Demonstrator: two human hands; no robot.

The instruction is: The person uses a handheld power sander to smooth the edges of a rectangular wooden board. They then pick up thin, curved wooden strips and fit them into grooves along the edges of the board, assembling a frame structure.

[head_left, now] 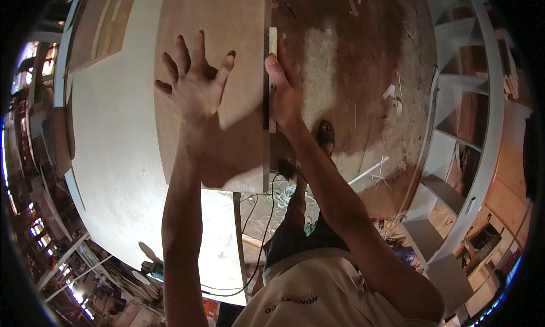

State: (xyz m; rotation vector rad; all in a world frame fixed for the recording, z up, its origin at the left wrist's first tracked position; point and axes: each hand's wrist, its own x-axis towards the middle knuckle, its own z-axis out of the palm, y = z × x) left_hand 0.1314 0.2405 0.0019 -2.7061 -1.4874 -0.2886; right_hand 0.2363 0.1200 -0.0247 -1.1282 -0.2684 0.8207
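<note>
At the right edge of a brown panel (241, 100), the right hand (286, 97) grips a pale strip (273, 40) while the left hand (196, 94) spreads wide over the flat face.
The left fingers are splayed, palm down, probably to steady the panel, though whether the palm bears on it I cannot tell; the right thumb and fingers close around the strip, likely to keep it lined up along the edge. Beneath, the panel lies on a broad pale table (122, 151), its right side jutting past the table's corner, which seems to leave that edge open to the hand. A dark cord (264, 236) loops below the corner. Farther down is the stained floor (363, 119), and off right stands a pale shelf unit (495, 94).
</note>
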